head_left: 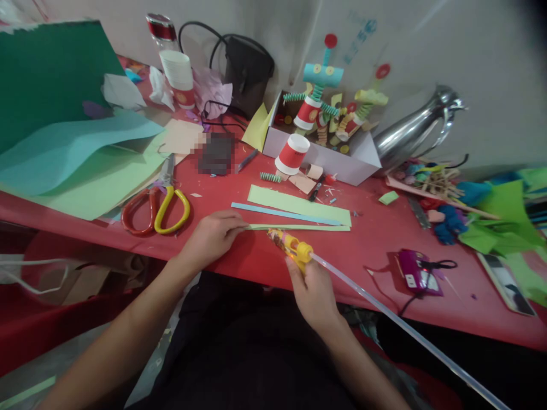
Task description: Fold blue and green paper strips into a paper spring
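Note:
My right hand (314, 290) is closed round a yellow glue gun (293, 246) whose nozzle points left at the near end of a thin light-green paper strip (299, 227). A long clear glue stick (397, 324) trails from the gun's back toward the lower right. My left hand (212, 234) pinches the left end of that strip against the red table (376, 239). Just beyond lie a blue paper strip (284, 213) and a wider light-green strip (299, 205).
Scissors with red and yellow handles (156, 208) lie left of my hand. Green and teal paper sheets (72, 148) pile at the left. A white box (325, 156) holds paper-cup robots, with a red paper cup (292, 154) in front. A purple device (416, 273) sits right.

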A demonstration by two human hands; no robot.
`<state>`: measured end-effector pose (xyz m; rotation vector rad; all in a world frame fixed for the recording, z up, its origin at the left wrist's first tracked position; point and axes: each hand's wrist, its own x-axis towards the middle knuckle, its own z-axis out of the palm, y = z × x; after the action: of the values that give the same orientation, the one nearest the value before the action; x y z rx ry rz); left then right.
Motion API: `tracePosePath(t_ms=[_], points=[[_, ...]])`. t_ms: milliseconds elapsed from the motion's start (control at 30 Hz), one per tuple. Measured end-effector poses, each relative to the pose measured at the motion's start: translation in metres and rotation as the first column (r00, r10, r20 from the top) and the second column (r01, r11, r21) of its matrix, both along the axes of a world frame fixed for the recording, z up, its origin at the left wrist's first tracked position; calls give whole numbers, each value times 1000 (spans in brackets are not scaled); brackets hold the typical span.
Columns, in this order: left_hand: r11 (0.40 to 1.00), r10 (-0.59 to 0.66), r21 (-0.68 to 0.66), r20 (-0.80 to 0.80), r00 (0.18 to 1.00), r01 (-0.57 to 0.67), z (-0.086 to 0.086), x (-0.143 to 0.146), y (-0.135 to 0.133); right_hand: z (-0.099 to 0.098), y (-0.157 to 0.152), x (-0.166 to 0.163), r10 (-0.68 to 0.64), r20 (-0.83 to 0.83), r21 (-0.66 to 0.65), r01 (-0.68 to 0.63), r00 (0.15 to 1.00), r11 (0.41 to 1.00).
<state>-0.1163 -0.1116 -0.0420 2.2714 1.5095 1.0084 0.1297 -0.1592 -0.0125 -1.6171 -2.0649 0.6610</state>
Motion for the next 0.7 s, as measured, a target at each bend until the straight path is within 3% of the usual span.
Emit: tracePosePath(t_ms=[533,700], points=[[999,51,10,-42,998,-51,3,4,-4,8,3,-20,48,-18,24,-47,999,999],[997,78,-25,-40,996,-79,4,3,-6,6,5,-30,124,-46,56,-122,991,991]])
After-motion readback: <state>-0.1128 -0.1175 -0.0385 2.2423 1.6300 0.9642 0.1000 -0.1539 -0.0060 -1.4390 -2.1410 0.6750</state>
